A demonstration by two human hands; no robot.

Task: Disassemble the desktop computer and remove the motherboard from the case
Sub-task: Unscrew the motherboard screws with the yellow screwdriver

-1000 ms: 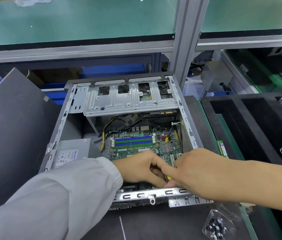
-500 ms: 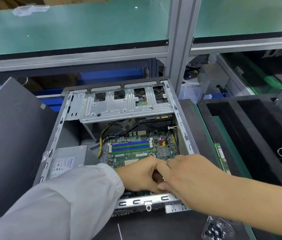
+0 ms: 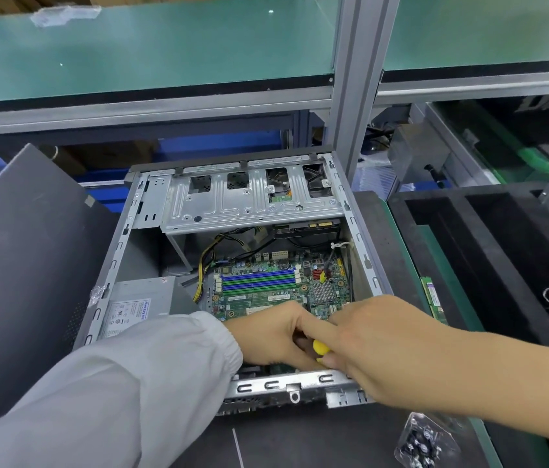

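Note:
The open desktop case lies on the bench with its side off. Inside sits the green motherboard with blue and green memory slots. A silver drive cage spans the far end and a grey power supply fills the near left corner. My left hand and my right hand meet over the near part of the board. Between them shows the yellow end of a tool, a screwdriver handle by its look; my right hand's fingers curl round it, and my left hand's fingers curl beside it. The tool's tip is hidden.
The dark removed side panel leans at the left. A black foam tray stands at the right, with a memory stick along its left edge. A clear bag of screws lies at the near right. A grey frame post rises behind the case.
The view has shifted slightly. Both hands stay together over the near part of the board, and more of the yellow tool end now shows between them.

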